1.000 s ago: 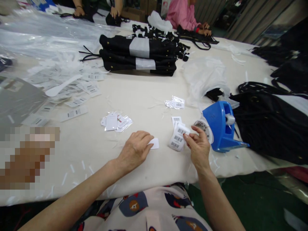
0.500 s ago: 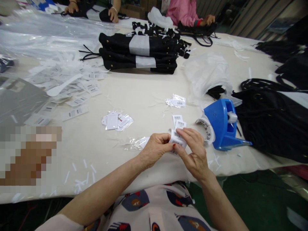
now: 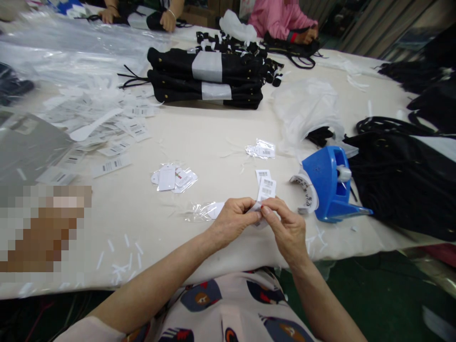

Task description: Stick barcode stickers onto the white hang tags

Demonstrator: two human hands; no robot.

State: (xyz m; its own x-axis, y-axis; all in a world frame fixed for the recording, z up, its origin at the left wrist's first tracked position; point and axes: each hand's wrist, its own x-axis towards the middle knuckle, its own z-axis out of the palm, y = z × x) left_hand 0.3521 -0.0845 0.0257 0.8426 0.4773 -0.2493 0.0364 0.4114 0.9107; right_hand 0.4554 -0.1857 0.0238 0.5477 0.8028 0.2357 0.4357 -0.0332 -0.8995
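Both my hands meet low over the table's front part, pinching a strip of white barcode stickers (image 3: 266, 189) between them. My left hand (image 3: 237, 217) has thumb and forefinger closed on the strip's left side. My right hand (image 3: 287, 223) pinches its near end from the right, the fingertips close together. Beyond the fingers the strip lies on the table, its printed barcodes facing up. Left of my left hand is a clear-bagged white tag (image 3: 215, 210), partly hidden. Another bagged tag (image 3: 265, 149) lies farther off, and more bagged hang tags (image 3: 166, 178) lie to the left.
A blue tape dispenser (image 3: 326, 185) stands right of my hands beside a curled sticker strip (image 3: 307, 194). Folded black items (image 3: 206, 71) with white bands are stacked ahead. Loose barcode labels (image 3: 112, 164) spread left; black goods (image 3: 409, 180) lie right. Co-workers' hands (image 3: 167, 21) are at the far side.
My right fingers have come down and closed nearer the left fingertips. The sticker strip is bent at the pinch, and more of its far part shows flat on the table.
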